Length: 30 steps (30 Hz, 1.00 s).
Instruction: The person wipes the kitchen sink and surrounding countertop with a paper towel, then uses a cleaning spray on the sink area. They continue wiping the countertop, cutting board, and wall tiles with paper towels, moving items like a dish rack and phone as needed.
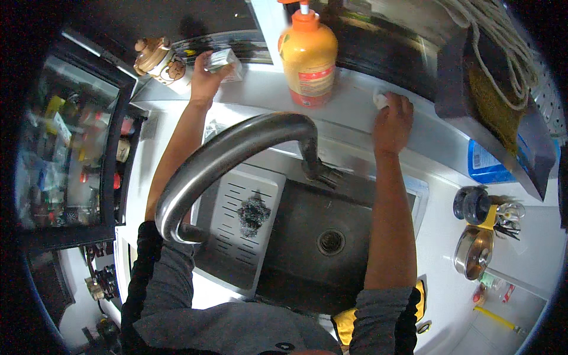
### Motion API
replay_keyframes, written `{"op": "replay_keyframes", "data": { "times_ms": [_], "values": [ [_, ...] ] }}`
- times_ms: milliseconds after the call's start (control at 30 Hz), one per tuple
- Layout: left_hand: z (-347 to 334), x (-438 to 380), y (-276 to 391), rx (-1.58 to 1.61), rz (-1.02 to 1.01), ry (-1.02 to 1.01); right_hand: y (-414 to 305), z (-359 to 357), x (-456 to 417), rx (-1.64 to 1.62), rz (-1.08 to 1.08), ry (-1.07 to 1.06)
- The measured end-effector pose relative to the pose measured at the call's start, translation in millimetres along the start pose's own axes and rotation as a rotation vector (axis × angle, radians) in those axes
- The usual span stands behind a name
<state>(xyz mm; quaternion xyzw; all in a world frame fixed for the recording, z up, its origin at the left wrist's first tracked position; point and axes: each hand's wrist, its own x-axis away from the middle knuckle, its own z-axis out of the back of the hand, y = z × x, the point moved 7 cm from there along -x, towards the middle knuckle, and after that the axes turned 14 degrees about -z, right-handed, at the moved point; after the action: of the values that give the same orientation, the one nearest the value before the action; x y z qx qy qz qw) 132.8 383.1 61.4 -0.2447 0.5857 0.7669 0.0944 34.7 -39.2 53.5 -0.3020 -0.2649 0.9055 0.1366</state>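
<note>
My left hand grips a small white box on the ledge behind the sink. Just left of it is a white jar with a brown animal-shaped lid. Farther right along the same ledge, my right hand presses a crumpled white wad, perhaps tissue or cloth, against the surface. Between the hands stands an orange pump bottle with a printed label. Below them a curved metal faucet arches over the dark sink basin.
A steel-wool scrubber lies on the slotted drain tray. At right are a grey holder with rope above, a blue pack and a lidded metal pot. A glass-fronted cabinet stands at left.
</note>
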Motion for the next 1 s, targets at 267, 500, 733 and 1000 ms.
{"op": "replay_keyframes", "data": {
  "times_ms": [267, 500, 733, 1000],
  "values": [
    [-47, 29, 45, -0.367, -0.195, -0.158, -2, -17, -4, 0.093, 0.170, -0.154],
    [-83, 49, 68, -0.286, -0.292, -0.131, -12, -20, -1, 0.102, 0.224, -0.204],
    [-67, 79, 71, -0.168, -0.226, -0.148, -15, -21, 4, 0.025, 0.386, -0.200],
    [46, 275, 62, -0.092, 0.184, -0.207, -5, -35, 0, 0.094, 0.220, -0.311]
  ]
}}
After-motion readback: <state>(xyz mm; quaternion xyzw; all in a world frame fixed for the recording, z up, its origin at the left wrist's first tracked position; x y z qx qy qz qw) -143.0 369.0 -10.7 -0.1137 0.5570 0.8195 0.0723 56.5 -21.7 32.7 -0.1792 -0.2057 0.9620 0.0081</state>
